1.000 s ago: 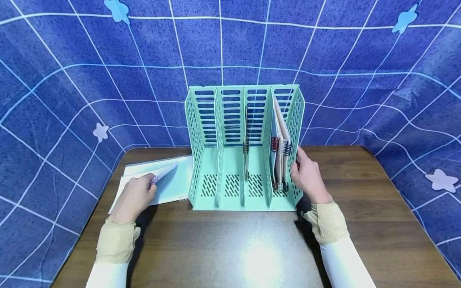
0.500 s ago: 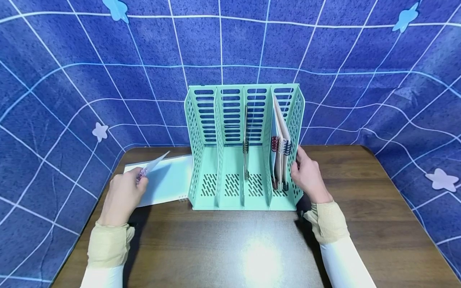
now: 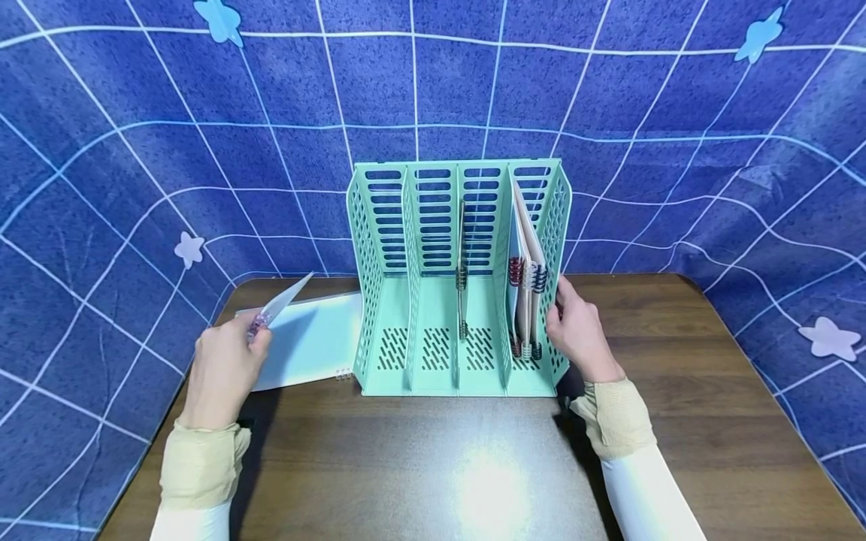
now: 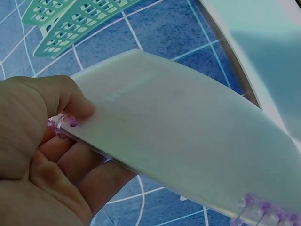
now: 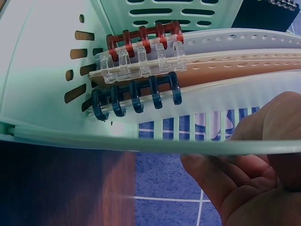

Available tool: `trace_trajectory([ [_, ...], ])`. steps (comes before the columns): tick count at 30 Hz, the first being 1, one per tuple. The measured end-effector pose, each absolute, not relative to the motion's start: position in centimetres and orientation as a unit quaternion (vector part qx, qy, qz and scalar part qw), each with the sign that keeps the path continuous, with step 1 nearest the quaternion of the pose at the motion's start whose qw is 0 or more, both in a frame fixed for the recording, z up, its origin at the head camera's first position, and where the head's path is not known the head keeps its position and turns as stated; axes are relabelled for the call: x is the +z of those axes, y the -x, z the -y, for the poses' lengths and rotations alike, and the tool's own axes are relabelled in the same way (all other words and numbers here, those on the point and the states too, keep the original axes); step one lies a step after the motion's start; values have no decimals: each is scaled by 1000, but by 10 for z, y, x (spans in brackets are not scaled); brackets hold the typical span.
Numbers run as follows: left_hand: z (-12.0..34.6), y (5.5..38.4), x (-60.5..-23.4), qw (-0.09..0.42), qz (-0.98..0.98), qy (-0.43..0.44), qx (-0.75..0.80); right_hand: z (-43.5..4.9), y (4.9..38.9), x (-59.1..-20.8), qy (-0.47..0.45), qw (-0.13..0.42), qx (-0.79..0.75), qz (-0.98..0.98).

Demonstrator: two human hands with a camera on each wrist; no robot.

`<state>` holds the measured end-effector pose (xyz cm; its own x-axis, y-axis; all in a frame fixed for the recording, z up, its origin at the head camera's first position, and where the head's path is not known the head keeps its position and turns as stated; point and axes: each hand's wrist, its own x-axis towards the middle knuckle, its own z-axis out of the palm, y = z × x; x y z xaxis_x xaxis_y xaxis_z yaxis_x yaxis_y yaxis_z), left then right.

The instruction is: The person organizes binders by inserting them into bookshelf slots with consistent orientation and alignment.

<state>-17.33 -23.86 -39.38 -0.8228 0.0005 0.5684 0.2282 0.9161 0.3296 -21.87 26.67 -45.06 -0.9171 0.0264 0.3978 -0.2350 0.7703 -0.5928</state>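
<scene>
My left hand [image 3: 226, 368] pinches a thin translucent-covered notebook [image 4: 188, 127] with purple ring binding at its edge. In the head view it is tilted up, nearly edge-on. Beneath it on the table lies a pale blue ring-bound notebook [image 3: 311, 342], partly covered by the hand. At the right, my right hand [image 3: 580, 330] grips the side wall of a mint-green file rack [image 3: 433, 379], fingers on both faces of the wall. In the rack's rightmost compartment stand several ring-bound notebooks [image 5: 225, 61] with red, clear and dark blue rings. A dark-ringed notebook [image 3: 463, 263] stands near the middle divider.
The rack stands at the back of a brown wooden table [image 3: 433, 466], against a blue gridded cloth backdrop [image 3: 284, 165] with star shapes. The pale blue notebook's right end meets the rack's left wall.
My left hand has moved left and slightly toward me, lifting the purple-ringed notebook off the pale blue one and tilting it up more steeply. The right hand and the rack stay put.
</scene>
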Motion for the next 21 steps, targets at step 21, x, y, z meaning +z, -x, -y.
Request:
trace_trajectory([
  [21,229,164,-381,360,903,12,-233,-267,219,-451,-52,188,339,920],
])
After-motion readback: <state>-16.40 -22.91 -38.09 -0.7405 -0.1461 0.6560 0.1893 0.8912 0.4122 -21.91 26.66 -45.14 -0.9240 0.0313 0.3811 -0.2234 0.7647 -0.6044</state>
